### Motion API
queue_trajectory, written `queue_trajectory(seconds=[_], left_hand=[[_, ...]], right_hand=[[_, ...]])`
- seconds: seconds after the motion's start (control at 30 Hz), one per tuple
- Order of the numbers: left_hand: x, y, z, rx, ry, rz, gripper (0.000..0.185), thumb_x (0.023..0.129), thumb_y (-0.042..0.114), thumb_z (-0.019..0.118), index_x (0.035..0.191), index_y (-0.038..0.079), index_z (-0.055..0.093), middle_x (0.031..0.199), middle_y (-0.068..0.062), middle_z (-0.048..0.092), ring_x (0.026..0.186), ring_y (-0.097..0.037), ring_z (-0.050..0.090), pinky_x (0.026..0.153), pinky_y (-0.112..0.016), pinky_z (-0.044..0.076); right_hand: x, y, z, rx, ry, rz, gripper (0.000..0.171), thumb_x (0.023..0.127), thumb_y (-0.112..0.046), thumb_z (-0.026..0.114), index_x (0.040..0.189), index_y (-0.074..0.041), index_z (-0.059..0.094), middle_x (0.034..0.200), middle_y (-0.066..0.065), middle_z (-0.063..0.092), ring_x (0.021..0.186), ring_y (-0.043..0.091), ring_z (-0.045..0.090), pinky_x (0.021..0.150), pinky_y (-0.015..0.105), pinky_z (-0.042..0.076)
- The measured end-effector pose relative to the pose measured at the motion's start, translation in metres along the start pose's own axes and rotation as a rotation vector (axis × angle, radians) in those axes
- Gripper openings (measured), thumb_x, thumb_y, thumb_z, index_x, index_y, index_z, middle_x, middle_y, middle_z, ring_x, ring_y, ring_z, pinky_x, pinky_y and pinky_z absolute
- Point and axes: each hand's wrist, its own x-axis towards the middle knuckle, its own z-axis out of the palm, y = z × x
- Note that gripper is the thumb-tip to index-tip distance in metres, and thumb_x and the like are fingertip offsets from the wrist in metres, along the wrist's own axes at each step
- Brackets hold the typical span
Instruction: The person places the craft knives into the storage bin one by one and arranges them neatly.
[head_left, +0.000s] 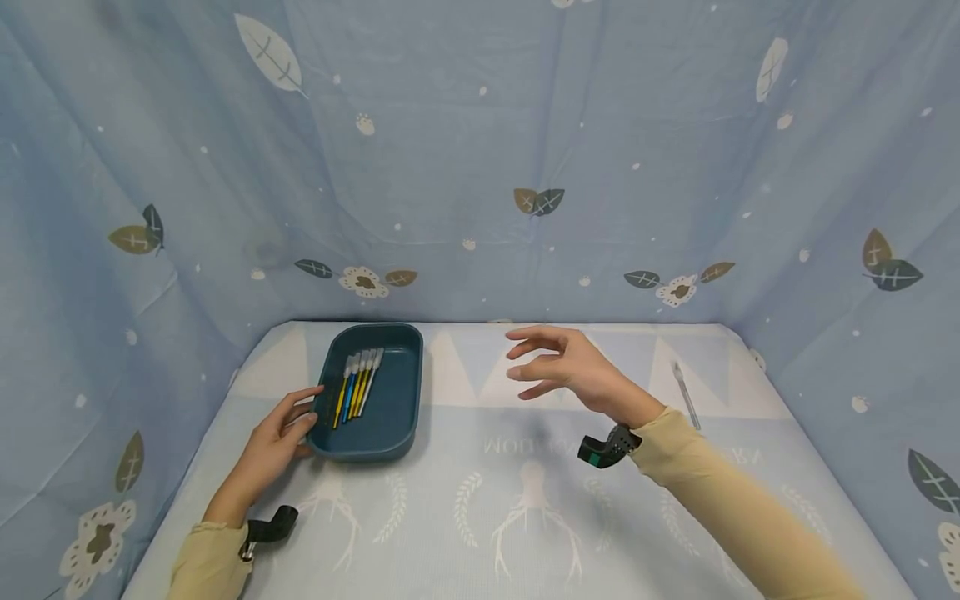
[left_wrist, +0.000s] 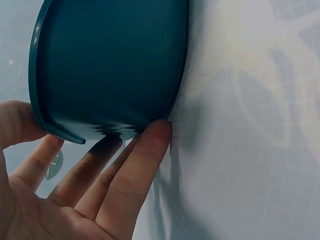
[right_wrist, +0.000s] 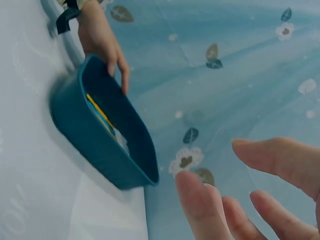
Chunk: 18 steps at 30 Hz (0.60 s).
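Note:
A dark teal plastic tray [head_left: 390,450] stands at the left of the table. Inside it lies a row of several slim pen-like tools [head_left: 357,387] with yellow, blue and silver shafts and pale, clear-looking tips. My left hand [head_left: 272,443] holds the tray's left side; in the left wrist view the thumb is at the rim and the fingers [left_wrist: 137,172] lie against the outer wall. My right hand [head_left: 562,367] hovers right of the tray, fingers spread and loosely bent, holding nothing. A similar silver tool [head_left: 686,396] lies farther right on the table, beyond my right wrist.
A pale patterned cloth [head_left: 465,517] covers the table. Blue leaf-print curtains [head_left: 465,167] hang at the back and both sides. Each wrist carries a black camera mount [head_left: 609,447].

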Motion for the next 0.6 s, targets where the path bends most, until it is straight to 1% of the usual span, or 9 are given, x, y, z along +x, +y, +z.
queue_trajectory(seconds=[0.1,0.3,0.37,0.5,0.6], left_hand=[[0.000,-0.001,0.000,-0.004,-0.002,-0.008,0.057,0.120,0.025,0.050,0.173,0.017,0.033,0.169,-0.034,0.035,0.143,-0.055,0.051,0.086,-0.046,0.063],[0.000,0.004,0.000,-0.014,-0.009,-0.006,0.056,0.120,0.025,0.051,0.173,0.017,0.034,0.169,-0.033,0.035,0.144,-0.055,0.050,0.085,-0.046,0.063],[0.000,0.005,0.000,-0.018,-0.011,-0.005,0.057,0.120,0.025,0.051,0.173,0.017,0.034,0.170,-0.033,0.034,0.144,-0.055,0.050,0.086,-0.046,0.063],[0.000,0.006,0.000,-0.021,-0.008,-0.008,0.057,0.120,0.026,0.051,0.173,0.016,0.034,0.170,-0.033,0.034,0.145,-0.055,0.050,0.086,-0.046,0.063],[-0.002,0.005,0.000,-0.014,-0.004,-0.009,0.057,0.120,0.027,0.051,0.173,0.017,0.033,0.170,-0.033,0.034,0.145,-0.055,0.050,0.086,-0.045,0.063]], right_hand=[[-0.005,0.000,-0.010,-0.015,0.005,-0.003,0.066,0.094,-0.006,0.086,0.155,-0.009,0.060,0.145,0.029,0.057,0.118,0.045,0.071,0.091,0.063,0.061],[-0.013,0.000,-0.032,-0.039,0.034,-0.016,0.069,0.095,-0.004,0.085,0.157,-0.008,0.057,0.149,0.031,0.053,0.112,0.036,0.074,0.090,0.061,0.062],[-0.015,0.001,-0.039,-0.048,0.053,-0.020,0.068,0.096,-0.003,0.084,0.158,-0.007,0.057,0.148,0.030,0.054,0.111,0.035,0.075,0.090,0.060,0.062],[-0.019,0.000,-0.056,-0.055,0.099,-0.036,0.066,0.098,-0.001,0.081,0.159,-0.004,0.054,0.149,0.031,0.053,0.114,0.031,0.074,0.091,0.060,0.062],[-0.022,0.000,-0.068,-0.068,0.144,-0.045,0.066,0.099,-0.002,0.081,0.159,-0.004,0.054,0.149,0.030,0.053,0.117,0.028,0.074,0.092,0.059,0.062]])
